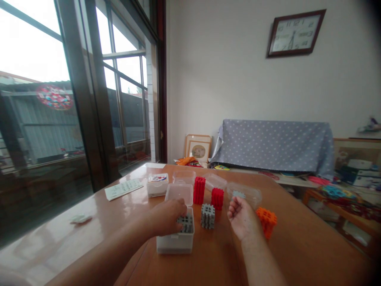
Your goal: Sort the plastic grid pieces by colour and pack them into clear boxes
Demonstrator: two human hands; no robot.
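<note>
My left hand reaches into a clear plastic box with its lid raised. Its thumb and fingers curl around grey lattice pieces inside; the fingertips are partly hidden. My right hand is closed above the table, palm turned up and inward. A light grey-blue piece shows just beyond its fingers; whether the hand holds it, I cannot tell. Between the hands stands a grey stack of lattice pieces. Behind it are a tall red stack and a shorter red stack. An orange stack stands right of my right wrist.
A closed box with a printed label stands at the back left. Clear containers lie behind the stacks. A printed sheet and a small pale packet lie on the brown table. A spotted cloth hangs beyond.
</note>
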